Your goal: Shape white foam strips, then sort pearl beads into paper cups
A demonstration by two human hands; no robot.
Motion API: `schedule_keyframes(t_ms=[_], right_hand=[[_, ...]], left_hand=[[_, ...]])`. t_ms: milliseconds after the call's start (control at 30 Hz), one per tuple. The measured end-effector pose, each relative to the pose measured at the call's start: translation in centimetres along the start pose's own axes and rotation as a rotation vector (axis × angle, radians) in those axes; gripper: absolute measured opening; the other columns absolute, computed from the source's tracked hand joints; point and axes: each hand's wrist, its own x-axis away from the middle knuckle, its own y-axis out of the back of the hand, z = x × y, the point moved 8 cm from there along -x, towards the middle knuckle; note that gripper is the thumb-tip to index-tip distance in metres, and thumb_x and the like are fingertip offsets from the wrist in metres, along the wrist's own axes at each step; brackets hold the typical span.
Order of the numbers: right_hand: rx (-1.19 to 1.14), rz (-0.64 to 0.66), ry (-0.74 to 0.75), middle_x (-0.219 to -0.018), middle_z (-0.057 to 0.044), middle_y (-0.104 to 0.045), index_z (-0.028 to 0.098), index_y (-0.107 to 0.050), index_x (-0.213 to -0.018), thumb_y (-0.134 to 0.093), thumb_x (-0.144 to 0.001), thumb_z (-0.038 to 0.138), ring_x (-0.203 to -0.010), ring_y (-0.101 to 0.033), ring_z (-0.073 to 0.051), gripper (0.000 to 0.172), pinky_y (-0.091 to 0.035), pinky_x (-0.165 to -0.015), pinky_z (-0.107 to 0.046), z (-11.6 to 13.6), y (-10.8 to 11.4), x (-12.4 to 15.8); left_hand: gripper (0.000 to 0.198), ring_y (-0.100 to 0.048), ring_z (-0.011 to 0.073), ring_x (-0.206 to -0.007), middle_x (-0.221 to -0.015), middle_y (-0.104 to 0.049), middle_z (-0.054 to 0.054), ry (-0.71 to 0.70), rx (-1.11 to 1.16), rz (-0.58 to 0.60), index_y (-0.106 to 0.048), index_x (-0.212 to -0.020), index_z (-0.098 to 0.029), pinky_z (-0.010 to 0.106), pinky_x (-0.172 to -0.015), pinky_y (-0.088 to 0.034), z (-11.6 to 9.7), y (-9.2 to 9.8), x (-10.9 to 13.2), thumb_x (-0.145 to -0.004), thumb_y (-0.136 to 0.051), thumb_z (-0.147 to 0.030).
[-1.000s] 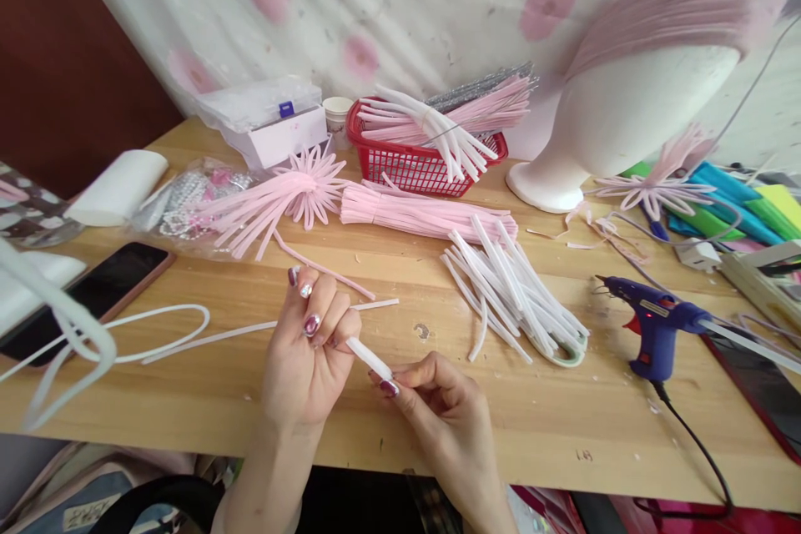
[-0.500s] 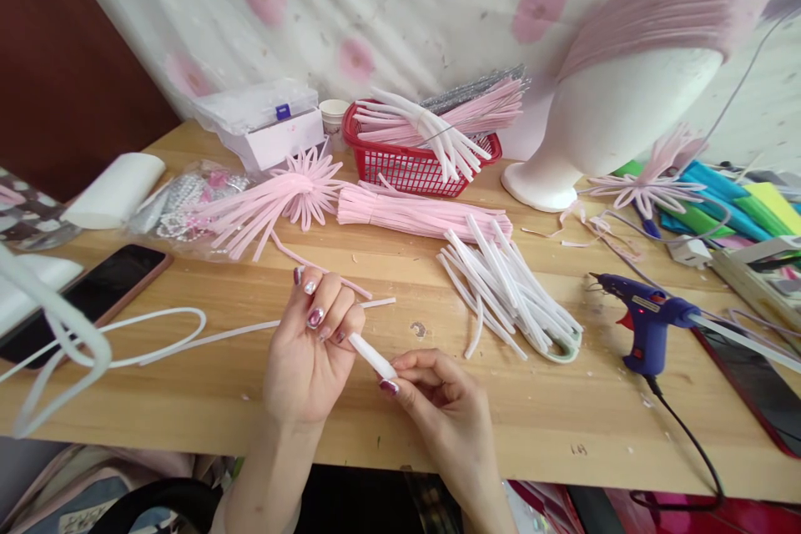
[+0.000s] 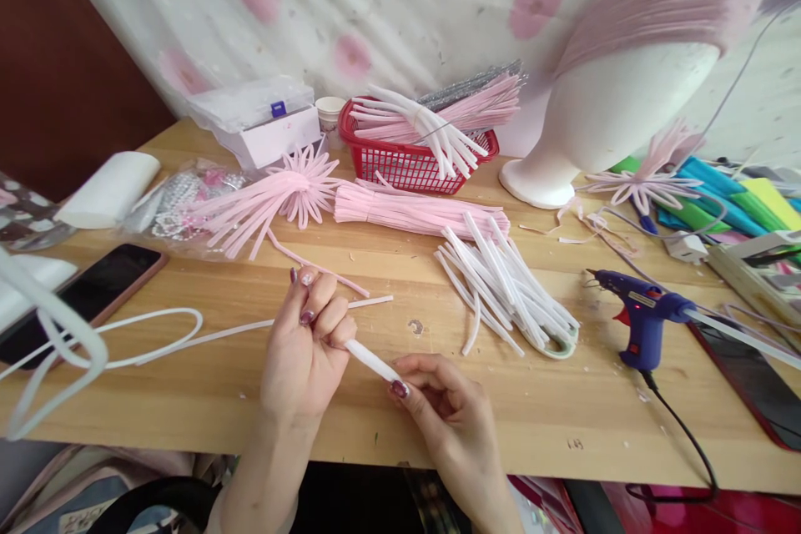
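Between my hands runs a short stretch of white pipe cleaner (image 3: 371, 359), slanting down to the right. My left hand (image 3: 306, 359) is closed around its upper end, palm turned up and fingers curled. At the lower end, the thumb and index finger of my right hand (image 3: 449, 407) pinch it. Another white stem (image 3: 231, 330) lies behind my left hand, its tip showing to the right of the fingers. A loose pink pipe cleaner (image 3: 313, 263) rests just beyond. White pipe cleaners (image 3: 513, 292) lie in a pile to the right.
A blue glue gun (image 3: 644, 313) stands at the right with its cord over the table edge. Behind are a red basket (image 3: 406, 163), a pink pipe cleaner bundle (image 3: 413, 209) and a white foam head (image 3: 632, 108). Phones lie left (image 3: 106, 288) and right (image 3: 751, 388).
My right thumb has turned and shifted slightly right along the white pipe cleaner. The left fingers have curled a bit tighter. The view has shifted slightly.
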Motion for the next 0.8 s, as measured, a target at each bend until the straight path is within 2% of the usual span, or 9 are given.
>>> schedule_keyframes(t_ms=[167,300,367,467,533,600,667,733,800], right_hand=[[-0.013,-0.036,-0.002,-0.070,-0.002,-0.072,0.021,-0.069,-0.089,-0.073,-0.085,0.035,-0.063,-0.066,-0.014,0.015,-0.051,-0.057,-0.020,-0.1,1.6,0.3],[-0.007,-0.018,0.019,-0.071,-0.002,-0.072,0.021,-0.069,-0.086,-0.074,-0.084,0.035,-0.064,-0.066,-0.014,0.015,-0.052,-0.059,-0.020,0.2,2.2,0.4],[0.019,-0.033,0.037,-0.071,-0.002,-0.072,0.021,-0.069,-0.083,-0.074,-0.084,0.035,-0.065,-0.065,-0.014,0.014,-0.051,-0.059,-0.020,0.2,2.9,0.3],[0.060,-0.074,0.029,-0.072,-0.002,-0.072,0.022,-0.070,-0.082,-0.075,-0.083,0.035,-0.065,-0.066,-0.014,0.015,-0.052,-0.059,-0.020,-0.4,4.3,0.1],[0.082,-0.076,0.013,-0.073,-0.002,-0.072,0.021,-0.070,-0.083,-0.076,-0.083,0.035,-0.065,-0.067,-0.015,0.015,-0.053,-0.059,-0.020,-0.8,5.0,-0.1],[0.096,-0.059,0.006,-0.073,-0.003,-0.072,0.021,-0.070,-0.083,-0.076,-0.082,0.035,-0.065,-0.068,-0.015,0.016,-0.053,-0.059,-0.021,-1.1,5.2,-0.2],[0.110,-0.071,0.008,-0.073,-0.004,-0.073,0.020,-0.070,-0.082,-0.076,-0.082,0.036,-0.065,-0.068,-0.016,0.017,-0.054,-0.058,-0.021,-1.0,5.3,-0.2],[0.121,-0.102,0.003,-0.072,-0.004,-0.073,0.020,-0.071,-0.080,-0.077,-0.080,0.038,-0.064,-0.068,-0.016,0.019,-0.054,-0.057,-0.022,-0.9,5.6,-0.2],[0.103,-0.193,-0.005,-0.073,-0.005,-0.074,0.020,-0.071,-0.078,-0.079,-0.077,0.039,-0.066,-0.069,-0.017,0.021,-0.054,-0.058,-0.022,-0.7,6.5,-0.2]], left_hand=[[0.046,-0.008,0.0075,-0.040,-0.056,-0.016,-0.010,-0.049,-0.019,-0.024,-0.046,-0.074,-0.019,0.021,-0.036,-0.012,-1.2,0.4,-0.1,-0.107,-0.014,-0.023],[0.045,-0.009,0.0071,-0.039,-0.056,-0.018,-0.010,-0.064,-0.041,-0.037,-0.045,-0.073,-0.018,0.021,-0.035,-0.013,-2.4,1.0,-0.2,-0.106,-0.015,-0.020],[0.047,-0.011,0.0070,-0.038,-0.054,-0.020,-0.010,-0.103,-0.039,-0.031,-0.045,-0.074,-0.019,0.021,-0.033,-0.014,-3.9,1.3,-0.3,-0.106,-0.012,-0.021],[0.051,-0.016,0.0068,-0.035,-0.050,-0.027,-0.009,-0.234,-0.057,-0.017,-0.047,-0.074,-0.019,0.020,-0.032,-0.021,-7.1,1.8,0.1,-0.106,-0.007,-0.021],[0.047,-0.021,0.0065,-0.036,-0.050,-0.031,-0.009,-0.287,-0.141,0.000,-0.051,-0.076,-0.019,0.018,-0.034,-0.025,-8.4,2.0,0.5,-0.105,-0.014,-0.017],[0.029,-0.026,0.0062,-0.038,-0.049,-0.034,-0.009,-0.328,-0.356,0.038,-0.057,-0.081,-0.018,0.017,-0.037,-0.029,-8.8,2.2,1.1,-0.101,-0.037,-0.016],[0.003,-0.039,0.0074,-0.045,-0.054,-0.044,-0.008,-0.433,-0.772,0.023,-0.063,-0.087,-0.020,0.017,-0.044,-0.037,-8.9,2.6,1.7,-0.089,-0.062,-0.021],[0.017,-0.055,0.0138,-0.064,-0.069,-0.059,-0.003,-0.576,-1.313,-0.024,-0.066,-0.094,-0.023,0.024,-0.063,-0.048,-8.6,3.0,2.1,-0.079,-0.071,-0.029],[0.023,-0.061,0.0234,-0.090,-0.093,-0.067,0.003,-0.645,-1.761,-0.013,-0.066,-0.100,-0.025,0.037,-0.085,-0.048,-7.6,3.4,2.0,-0.080,-0.067,-0.037]])
